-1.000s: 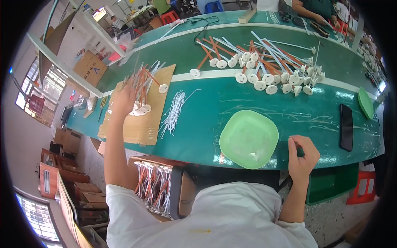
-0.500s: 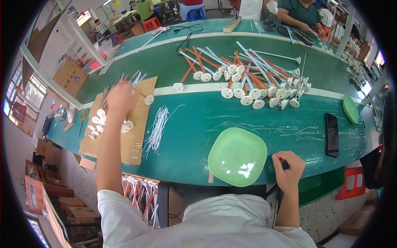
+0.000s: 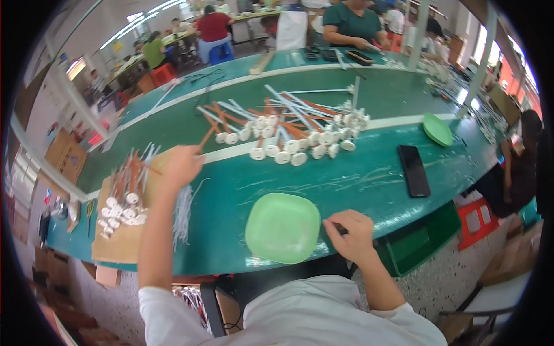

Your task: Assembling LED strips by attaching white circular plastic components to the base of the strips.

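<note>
Lettering: none legible from where I stood | brown carton, left, by the white frame: faint dark marks on its side, too small to read | bench, near edge by the green plate: small blurred mark, unreadable

Tube lights glow overhead, and the floor is speckled grey.

Pale green plate, teal-green bench around it, black phone to its right, white discs on orange and white stems beyond it, white strands and brown cardboard to its left, speckled grey floor below it
</note>
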The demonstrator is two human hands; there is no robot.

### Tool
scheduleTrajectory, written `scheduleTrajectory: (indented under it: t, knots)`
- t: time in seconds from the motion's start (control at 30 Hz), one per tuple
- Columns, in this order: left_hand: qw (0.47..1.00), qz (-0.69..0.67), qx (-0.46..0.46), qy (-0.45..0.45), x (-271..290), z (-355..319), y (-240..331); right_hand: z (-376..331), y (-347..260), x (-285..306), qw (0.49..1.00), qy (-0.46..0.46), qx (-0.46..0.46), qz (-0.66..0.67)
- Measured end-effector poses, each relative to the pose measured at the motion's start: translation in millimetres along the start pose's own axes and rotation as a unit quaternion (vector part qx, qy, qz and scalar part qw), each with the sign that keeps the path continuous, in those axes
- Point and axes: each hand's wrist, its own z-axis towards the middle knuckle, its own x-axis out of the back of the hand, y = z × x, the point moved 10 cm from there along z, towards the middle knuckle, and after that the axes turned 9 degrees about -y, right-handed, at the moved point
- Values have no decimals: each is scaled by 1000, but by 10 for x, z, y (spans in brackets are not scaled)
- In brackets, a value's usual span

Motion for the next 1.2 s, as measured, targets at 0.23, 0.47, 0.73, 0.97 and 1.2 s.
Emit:
scheduleTrajectory:
  t: [0.23, 0.47, 0.73, 0.97, 1.2]
  knots:
    - [909, -371, 190, -13, 442, -1406, -180, -69, -82, 138, 998, 59, 22, 19]
    - [591, -768, 121, 217, -178, -2076, 1217, 11, -999, -95, 978, 65, 182, 76]
    - [497, -861, -40, 103, -356, -1904, 2120, 1, -1033, -384, 971, 1, 189, 145]
    - [705, -698, -95, 89, -322, -2047, 2077, -162, -1051, -413, 972, 0, 186, 145]
    - [643, -751, -119, 92, -342, -2210, 1935, -134, -1202, -467, 940, -84, 263, 202]
